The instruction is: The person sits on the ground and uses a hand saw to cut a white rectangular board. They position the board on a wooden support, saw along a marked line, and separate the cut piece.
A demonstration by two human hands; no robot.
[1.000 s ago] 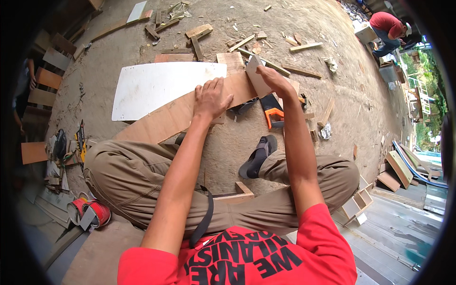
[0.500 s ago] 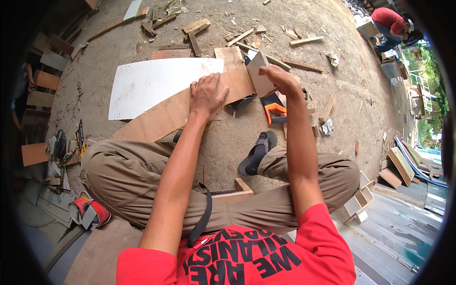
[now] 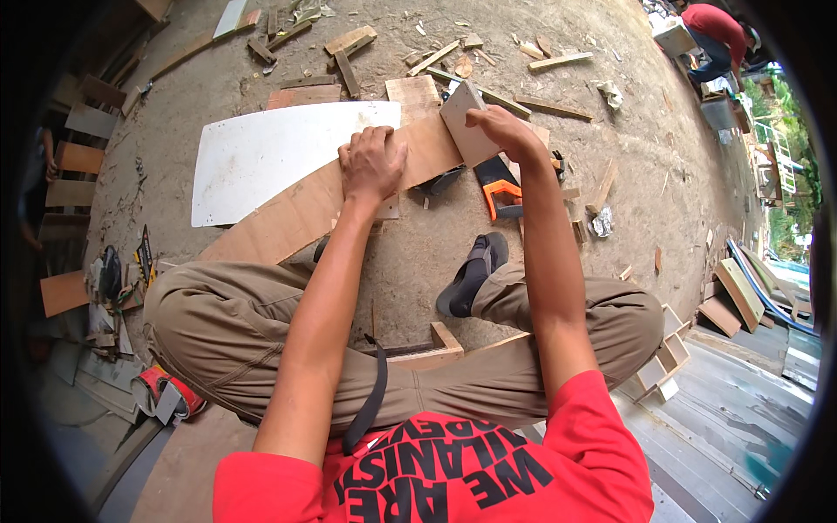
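My left hand presses on a long plywood strip, its fingers bent over the far edge. The strip slants from near my left knee up to the right. My right hand grips a small pale wooden board, tilted across the strip's right end; the fingers behind it are partly hidden. Under the strip's far side lies a white sheet with a curved edge. Just below the small board rests a handsaw with an orange and black handle.
Wood offcuts litter the dirt ground. A small wooden frame corner lies between my legs. Red cans stand at the left and a small wooden rack at the right. Another person bends over at the far right.
My left hand's fingers have drawn in from lying flatter on the strip to a more bent hold. The small board has tilted slightly in my right hand. The view has shifted a little.
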